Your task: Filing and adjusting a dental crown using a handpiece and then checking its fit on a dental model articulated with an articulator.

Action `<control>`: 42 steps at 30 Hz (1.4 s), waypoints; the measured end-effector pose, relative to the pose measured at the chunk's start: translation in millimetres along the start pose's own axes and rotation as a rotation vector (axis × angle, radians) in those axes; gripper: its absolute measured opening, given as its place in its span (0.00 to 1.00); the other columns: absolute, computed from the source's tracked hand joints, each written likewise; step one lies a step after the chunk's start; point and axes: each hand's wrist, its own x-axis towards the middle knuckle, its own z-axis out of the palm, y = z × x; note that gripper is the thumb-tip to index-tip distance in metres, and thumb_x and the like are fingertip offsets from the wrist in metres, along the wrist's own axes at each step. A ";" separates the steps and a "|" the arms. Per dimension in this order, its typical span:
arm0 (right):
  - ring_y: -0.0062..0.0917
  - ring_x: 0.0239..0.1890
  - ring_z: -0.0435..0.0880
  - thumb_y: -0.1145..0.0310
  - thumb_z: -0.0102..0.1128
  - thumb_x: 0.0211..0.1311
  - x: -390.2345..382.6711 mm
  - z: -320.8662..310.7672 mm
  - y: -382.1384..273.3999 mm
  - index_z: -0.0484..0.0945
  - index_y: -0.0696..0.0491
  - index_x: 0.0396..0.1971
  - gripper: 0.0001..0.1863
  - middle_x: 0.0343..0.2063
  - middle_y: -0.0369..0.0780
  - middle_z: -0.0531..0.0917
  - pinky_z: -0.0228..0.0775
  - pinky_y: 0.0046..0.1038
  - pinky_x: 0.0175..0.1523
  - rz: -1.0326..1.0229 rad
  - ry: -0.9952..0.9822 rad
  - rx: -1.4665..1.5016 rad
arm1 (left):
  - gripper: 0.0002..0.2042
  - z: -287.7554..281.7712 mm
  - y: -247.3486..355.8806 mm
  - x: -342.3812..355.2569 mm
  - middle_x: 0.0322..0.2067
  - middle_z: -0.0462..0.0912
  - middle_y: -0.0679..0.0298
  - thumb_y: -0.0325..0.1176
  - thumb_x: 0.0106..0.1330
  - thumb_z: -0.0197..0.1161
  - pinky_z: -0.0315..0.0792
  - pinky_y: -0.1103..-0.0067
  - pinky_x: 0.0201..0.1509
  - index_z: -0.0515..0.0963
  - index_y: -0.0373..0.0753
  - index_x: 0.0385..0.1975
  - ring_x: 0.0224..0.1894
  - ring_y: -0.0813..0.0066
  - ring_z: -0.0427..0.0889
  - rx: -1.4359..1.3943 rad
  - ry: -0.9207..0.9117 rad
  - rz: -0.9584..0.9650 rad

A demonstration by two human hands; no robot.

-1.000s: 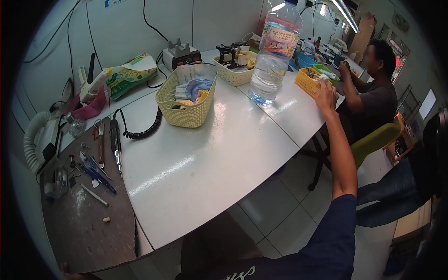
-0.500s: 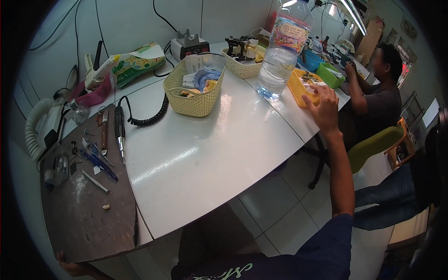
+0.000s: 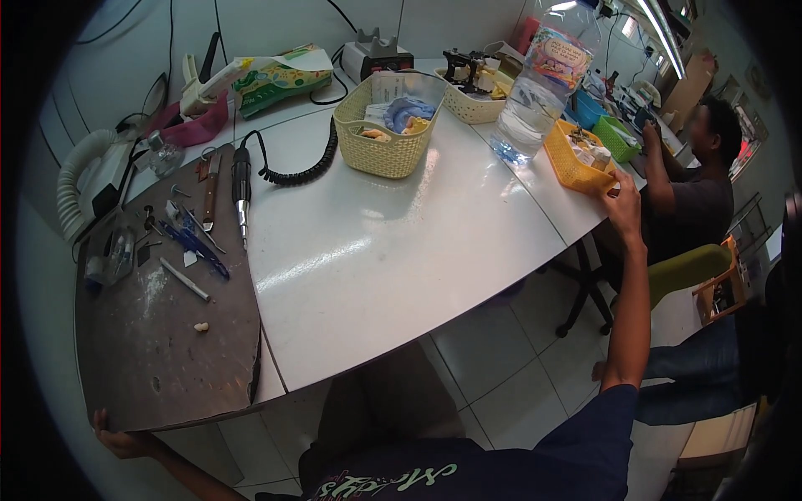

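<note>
My right hand (image 3: 623, 209) reaches far out to the right, its fingers closed on the near corner of an orange basket (image 3: 566, 160) holding small items at the table's right edge. Down at the lower left, my left hand (image 3: 119, 439) curls around the near corner of a dark work board (image 3: 167, 351). On that board lie several hand tools (image 3: 190, 242) and a small pale piece (image 3: 200, 327). A motor handpiece (image 3: 241, 190) with a black coiled cord (image 3: 296, 171) rests at the board's far edge.
On the white table (image 3: 393, 259) stand a cream basket (image 3: 391, 127), a large water bottle (image 3: 536, 92), a white basket (image 3: 478, 85), and green (image 3: 616, 138) and blue (image 3: 588, 108) baskets. A seated person (image 3: 692, 188) works at the right beside a green chair (image 3: 690, 269).
The view has dropped and shifted, so the table sits higher in the picture. My right hand stays at the orange basket's corner. My left hand now shows at the board's corner.
</note>
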 end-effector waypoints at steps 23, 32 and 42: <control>0.27 0.38 0.84 0.73 0.75 0.42 -95.2 -56.7 -207.1 0.77 0.61 0.32 0.17 0.45 0.44 0.75 0.82 0.25 0.41 -0.065 -0.163 0.331 | 0.14 -4.7 14.3 -0.4 0.39 0.80 0.58 0.34 0.68 0.49 0.75 0.73 0.51 0.76 0.29 0.37 0.41 0.65 0.80 -0.041 -0.003 -0.048; 0.29 0.29 0.85 0.61 0.77 0.41 -115.5 -17.2 -293.6 0.79 0.56 0.28 0.18 0.40 0.43 0.77 0.80 0.27 0.30 -0.215 -0.130 0.270 | 0.16 -27.6 104.5 17.0 0.37 0.79 0.59 0.31 0.69 0.40 0.66 0.70 0.60 0.75 0.31 0.44 0.43 0.69 0.77 -0.335 -0.053 -0.468; 0.22 0.24 0.84 0.68 0.69 0.54 -125.6 -21.8 -323.7 0.78 0.58 0.35 0.12 0.29 0.40 0.82 0.77 0.22 0.31 -0.206 -0.035 0.619 | 0.14 -40.5 271.6 99.6 0.30 0.80 0.59 0.35 0.62 0.48 0.52 0.52 0.68 0.73 0.35 0.42 0.39 0.65 0.78 -1.035 -0.665 0.453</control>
